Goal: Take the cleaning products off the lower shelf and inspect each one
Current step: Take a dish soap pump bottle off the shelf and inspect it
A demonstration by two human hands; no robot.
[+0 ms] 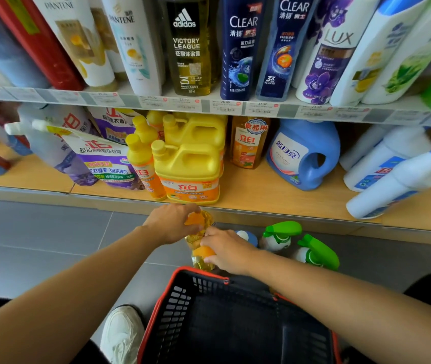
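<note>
Cleaning products, lower shelf (261, 195): partly unloaded. Two clear yellow bottles with orange caps in hand, off the shelf, low over the grey floor (38, 245) just in front of the shelf edge, at 6 o'clock from the yellow jug (188, 166). Farther bottle (200, 216): left hand (172, 223) curled over its orange cap, reaching in from 9 o'clock. Nearer bottle (204, 258): right hand (226, 249) wrapped round its neck and cap, reaching in from 3 o'clock. Bottles touching or nearly so; standing on the floor or held just above it, cannot tell. Down on the floor at 3 o'clock of the hands: green-trigger spray bottles (280, 236) and a blue-capped white bottle (247, 235). Red-and-black basket (183, 298) at 6 o'clock, nearest the body. Yet to come off the shelf: refill pouches (104, 158) toward 9 o'clock, slim yellow bottles (140, 158), amber bottle (248, 143), blue detergent jug (301, 156), white bottles (382, 164) toward 3 o'clock, one lying tilted. Step judged: inspection of the orange-capped pair. Next move, judged: one bottle set upright beside the sprays, the other turned label-up; grip on the body rather than the cap advisable.
</note>
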